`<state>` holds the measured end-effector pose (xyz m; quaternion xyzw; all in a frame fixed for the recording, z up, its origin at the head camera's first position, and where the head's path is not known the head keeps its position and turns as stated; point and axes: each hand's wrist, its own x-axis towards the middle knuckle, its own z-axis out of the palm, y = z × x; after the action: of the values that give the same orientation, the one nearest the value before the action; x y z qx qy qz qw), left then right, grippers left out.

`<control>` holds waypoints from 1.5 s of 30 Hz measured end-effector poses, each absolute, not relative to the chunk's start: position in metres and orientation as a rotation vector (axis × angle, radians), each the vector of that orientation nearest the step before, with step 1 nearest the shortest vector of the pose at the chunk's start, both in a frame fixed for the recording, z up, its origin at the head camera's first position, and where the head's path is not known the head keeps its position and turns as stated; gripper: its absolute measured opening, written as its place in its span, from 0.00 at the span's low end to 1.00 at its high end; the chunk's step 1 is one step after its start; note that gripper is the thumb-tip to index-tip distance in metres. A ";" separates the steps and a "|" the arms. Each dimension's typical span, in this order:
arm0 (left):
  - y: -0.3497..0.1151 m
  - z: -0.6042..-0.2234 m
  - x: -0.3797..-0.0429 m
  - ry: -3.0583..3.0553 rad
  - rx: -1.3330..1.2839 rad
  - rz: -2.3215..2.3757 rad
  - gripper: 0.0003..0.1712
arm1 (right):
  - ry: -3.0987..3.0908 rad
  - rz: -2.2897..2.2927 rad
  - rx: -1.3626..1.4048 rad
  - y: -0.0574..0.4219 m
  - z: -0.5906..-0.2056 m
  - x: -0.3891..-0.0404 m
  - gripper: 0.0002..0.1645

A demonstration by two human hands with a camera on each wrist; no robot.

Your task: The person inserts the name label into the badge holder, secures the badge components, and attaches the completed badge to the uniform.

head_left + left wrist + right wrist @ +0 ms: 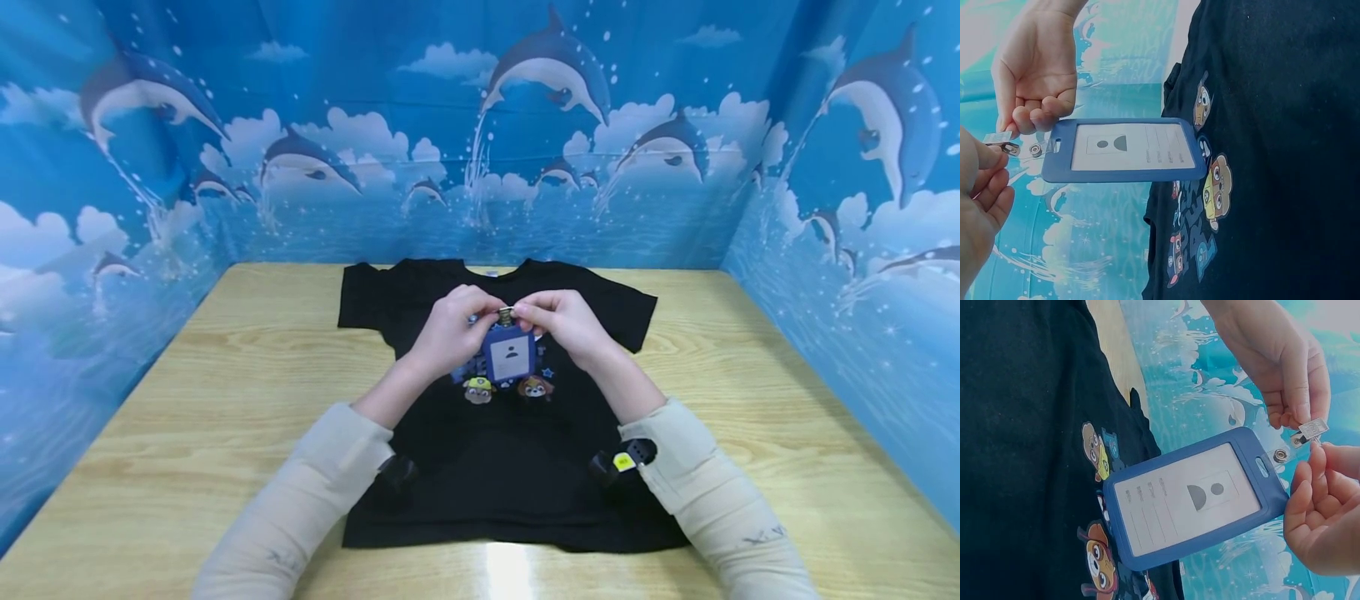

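Observation:
A blue badge holder (510, 357) hangs upright over the chest print of a black T-shirt (495, 475). Behind its window sits a white card (1132, 147) with a grey person icon and lines. A clear strap with a snap (1280, 455) joins the holder's slot to a small metal clip (1314, 428). My left hand (459, 327) pinches the clip from one side between thumb and fingers. From the other side, the fingertips of my right hand (564, 323) pinch it too. The fingertips hide part of the clip in the head view.
The T-shirt lies spread on a light wooden table (247, 358), neckline at the far edge. Cartoon dogs (536, 387) are printed on its chest. A blue dolphin-patterned curtain (420, 150) rises behind and along both sides. Dark wrist devices (640, 452) sit at the cuffs.

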<state>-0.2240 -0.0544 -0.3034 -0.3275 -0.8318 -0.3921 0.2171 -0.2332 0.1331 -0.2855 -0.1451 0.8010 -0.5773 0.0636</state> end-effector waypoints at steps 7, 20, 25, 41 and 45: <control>-0.054 -0.304 -0.224 -2.309 -0.925 -1.002 0.06 | 2.407 -1.762 -0.441 0.132 -0.287 -0.234 0.15; -0.054 -0.305 -0.224 -2.314 -0.943 -0.869 0.07 | 2.464 -1.793 -0.389 0.128 -0.291 -0.233 0.15; -0.053 -0.305 -0.223 -2.339 -0.907 -0.856 0.07 | 2.473 -1.803 -0.374 0.125 -0.291 -0.231 0.16; -0.051 -0.301 -0.221 -2.441 -0.811 -0.816 0.08 | 2.575 -1.728 -0.277 0.120 -0.290 -0.230 0.16; -0.050 -0.299 -0.222 -2.460 -0.783 -0.840 0.08 | 2.620 -1.694 -0.294 0.118 -0.289 -0.230 0.14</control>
<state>-0.2218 -0.0502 -0.2994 -0.2820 -0.8856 -0.3023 0.2119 -0.2302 0.1183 -0.2891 -0.0937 0.8360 -0.5406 0.0039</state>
